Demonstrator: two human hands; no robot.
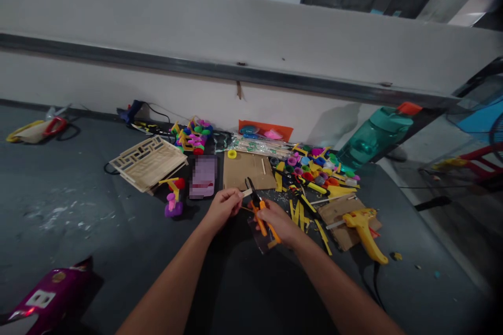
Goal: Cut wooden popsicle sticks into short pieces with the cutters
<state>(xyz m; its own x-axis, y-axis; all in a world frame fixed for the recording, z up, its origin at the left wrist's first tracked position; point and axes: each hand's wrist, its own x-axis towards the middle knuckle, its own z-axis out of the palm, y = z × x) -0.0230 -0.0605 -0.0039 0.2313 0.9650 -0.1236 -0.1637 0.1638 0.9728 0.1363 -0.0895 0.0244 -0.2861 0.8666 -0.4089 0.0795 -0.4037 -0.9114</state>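
My left hand (pixel 225 204) pinches a short pale wooden stick (pixel 247 193) at its end, fingers closed on it. My right hand (pixel 276 221) grips a pair of orange-handled cutters (pixel 260 214), whose black jaws (pixel 250 185) sit at the stick's tip. Both hands hover over the dark grey table (pixel 98 220), just in front of a brown cardboard sheet (pixel 247 170). Yellow stick pieces (pixel 299 213) lie right of my right hand.
A yellow glue gun (pixel 363 226) rests on cardboard at right. Coloured bottle caps (pixel 318 165), a teal water bottle (pixel 371 136), a wooden stick model (pixel 147 162), a phone (pixel 203 177), a small pink toy (pixel 173 201) and a magenta packet (pixel 47 293) lie around. A grey wall stands behind.
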